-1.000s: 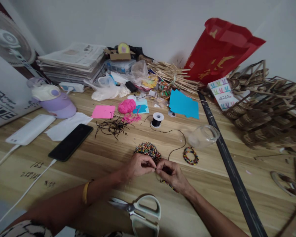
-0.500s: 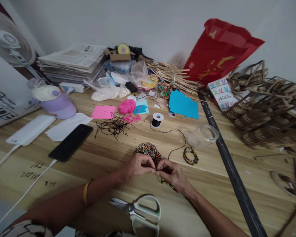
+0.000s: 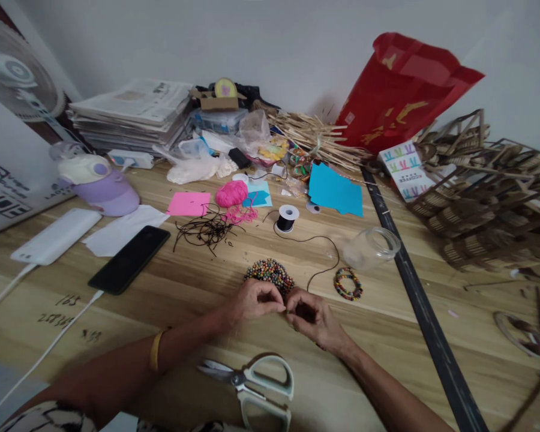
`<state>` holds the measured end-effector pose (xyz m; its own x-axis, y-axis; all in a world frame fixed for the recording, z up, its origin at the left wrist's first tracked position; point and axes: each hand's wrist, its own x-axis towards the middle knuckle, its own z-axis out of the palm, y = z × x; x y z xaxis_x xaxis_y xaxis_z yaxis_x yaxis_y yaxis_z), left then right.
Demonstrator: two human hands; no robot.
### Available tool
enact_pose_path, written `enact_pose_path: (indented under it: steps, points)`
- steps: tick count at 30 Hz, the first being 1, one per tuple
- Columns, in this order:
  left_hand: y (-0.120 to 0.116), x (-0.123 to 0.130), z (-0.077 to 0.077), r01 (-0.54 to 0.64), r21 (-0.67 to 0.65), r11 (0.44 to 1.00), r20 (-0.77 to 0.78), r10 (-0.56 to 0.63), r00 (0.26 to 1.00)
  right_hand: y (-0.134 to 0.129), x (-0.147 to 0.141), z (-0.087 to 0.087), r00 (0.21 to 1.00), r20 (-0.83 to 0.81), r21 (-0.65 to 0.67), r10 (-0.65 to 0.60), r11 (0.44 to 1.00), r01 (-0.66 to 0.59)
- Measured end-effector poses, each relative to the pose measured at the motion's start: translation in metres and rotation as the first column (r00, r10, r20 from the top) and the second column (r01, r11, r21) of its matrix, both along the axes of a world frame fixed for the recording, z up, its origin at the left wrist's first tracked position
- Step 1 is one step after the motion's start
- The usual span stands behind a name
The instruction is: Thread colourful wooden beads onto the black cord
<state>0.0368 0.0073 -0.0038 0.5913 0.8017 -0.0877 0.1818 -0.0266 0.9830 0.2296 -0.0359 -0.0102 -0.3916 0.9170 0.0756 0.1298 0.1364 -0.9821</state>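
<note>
My left hand (image 3: 252,302) and right hand (image 3: 312,318) pinch the black cord (image 3: 323,264) just below the bead pile (image 3: 270,274); keep the cord taut.

The pile of beads (image 3: 270,274) is a low, round heap of small multicoloured wooden beads, lying flat on the wooden table (image 3: 171,288); it sits just beyond the fingertips; the black cord (image 3: 317,243) is thin and dark, running slack in a loose curve from the spool (image 3: 287,218), which stands upright beyond the pile of beads, round to the right of the pile.
</note>
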Motion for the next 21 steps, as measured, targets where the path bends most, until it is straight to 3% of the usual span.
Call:
enact_pose_path:
  steps: [5, 12, 18, 21]
  points:
    - [-0.001, 0.000, -0.001, 0.010, 0.004, 1.000, 0.000, -0.010, 1.000, 0.000, -0.001, 0.004, 0.999, -0.055, -0.033, -0.001, 0.999, -0.001]
    - [-0.002, 0.001, -0.003, -0.002, 0.096, 0.995, -0.030, 0.005, 1.000, -0.002, -0.004, -0.007, 0.997, -0.036, -0.147, -0.067, 0.987, 0.061]
    - [-0.002, 0.002, -0.006, -0.061, 0.274, 0.960, -0.077, 0.085, 0.993, 0.000, -0.004, -0.011, 0.992, 0.006, -0.092, -0.126, 0.988, 0.126]
    - [-0.001, 0.002, -0.010, -0.067, 0.403, 0.913, -0.069, 0.104, 0.992, 0.001, -0.006, -0.007, 0.980, -0.050, -0.148, -0.190, 0.972, 0.181]
